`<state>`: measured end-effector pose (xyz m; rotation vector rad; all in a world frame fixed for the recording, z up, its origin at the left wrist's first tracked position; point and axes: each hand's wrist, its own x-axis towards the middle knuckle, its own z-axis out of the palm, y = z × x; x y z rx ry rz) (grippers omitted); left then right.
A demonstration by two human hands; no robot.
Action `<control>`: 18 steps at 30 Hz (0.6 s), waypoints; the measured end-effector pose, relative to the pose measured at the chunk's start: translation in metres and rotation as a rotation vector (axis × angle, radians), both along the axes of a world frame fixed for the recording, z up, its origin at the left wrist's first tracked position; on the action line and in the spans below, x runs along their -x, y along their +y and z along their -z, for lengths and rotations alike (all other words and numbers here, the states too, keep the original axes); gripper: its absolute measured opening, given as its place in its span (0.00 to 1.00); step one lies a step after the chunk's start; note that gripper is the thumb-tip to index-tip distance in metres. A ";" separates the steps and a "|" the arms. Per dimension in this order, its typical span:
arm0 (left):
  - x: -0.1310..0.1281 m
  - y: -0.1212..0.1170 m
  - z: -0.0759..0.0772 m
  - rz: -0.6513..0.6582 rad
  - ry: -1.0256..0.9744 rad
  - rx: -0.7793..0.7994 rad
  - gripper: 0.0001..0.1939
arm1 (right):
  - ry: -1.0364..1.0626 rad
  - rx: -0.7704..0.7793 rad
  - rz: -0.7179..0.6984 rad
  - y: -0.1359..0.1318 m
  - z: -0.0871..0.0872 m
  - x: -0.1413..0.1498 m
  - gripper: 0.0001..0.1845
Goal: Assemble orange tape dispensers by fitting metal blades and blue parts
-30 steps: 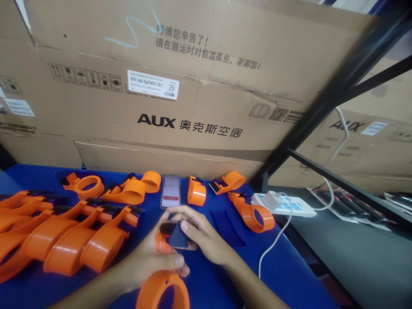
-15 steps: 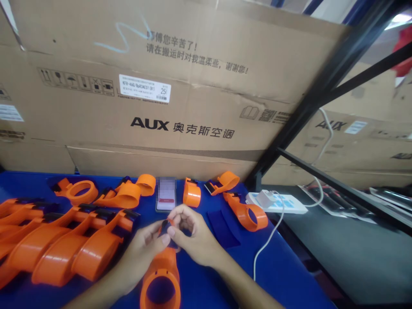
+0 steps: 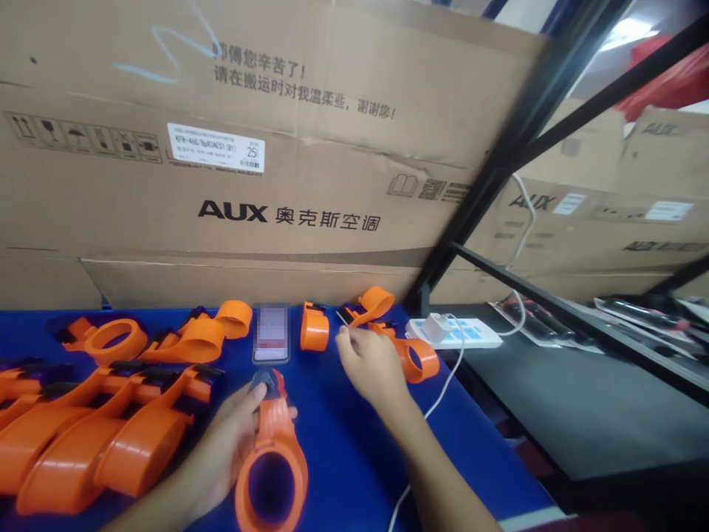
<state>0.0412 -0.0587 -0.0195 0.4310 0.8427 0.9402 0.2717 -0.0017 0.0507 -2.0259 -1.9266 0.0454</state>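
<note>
My left hand [image 3: 230, 436] is closed round the handle of an orange tape dispenser [image 3: 275, 423]. Its round hub faces me, and a dark blue piece covers part of its head near my thumb. Out to the right, my right hand [image 3: 377, 369] has its fingers curled together, palm down, over the blue tabletop. Whatever those fingers hold, if anything, is hidden. Just beyond the fingertips lies another orange dispenser [image 3: 377, 301], and one more [image 3: 424, 360] rests partly behind the hand.
Several orange dispensers [image 3: 147, 451] crowd the left of the blue table [image 3: 326, 473]. A phone [image 3: 271, 336] lies at the back centre, beside a dispenser [image 3: 314, 329]. A white power strip [image 3: 470, 332] trails a cable on the right. A large carton [image 3: 299, 177] and a black frame [image 3: 487, 177] stand behind.
Both hands were together at the dispenser's head. My right hand has left it and moved right, towards the spot where a dark blue sheet lay. My left hand keeps the dispenser.
</note>
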 end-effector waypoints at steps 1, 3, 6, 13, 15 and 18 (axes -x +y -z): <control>0.000 0.001 0.001 -0.004 0.000 0.014 0.19 | -0.045 0.028 0.046 0.004 -0.002 -0.007 0.25; 0.001 0.003 0.002 0.014 -0.006 0.041 0.16 | -0.092 0.080 0.092 0.009 -0.002 -0.018 0.20; 0.003 0.007 0.003 0.068 -0.039 0.072 0.16 | -0.124 0.149 0.096 0.013 0.007 -0.024 0.17; 0.002 0.005 -0.001 0.043 -0.158 -0.059 0.10 | -0.146 0.260 0.079 0.016 0.024 -0.029 0.36; 0.000 0.004 0.000 -0.013 -0.168 -0.112 0.08 | -0.133 0.270 0.055 0.017 0.024 -0.030 0.33; 0.000 0.005 0.004 -0.104 -0.137 -0.132 0.09 | -0.106 0.243 0.024 0.019 0.023 -0.029 0.29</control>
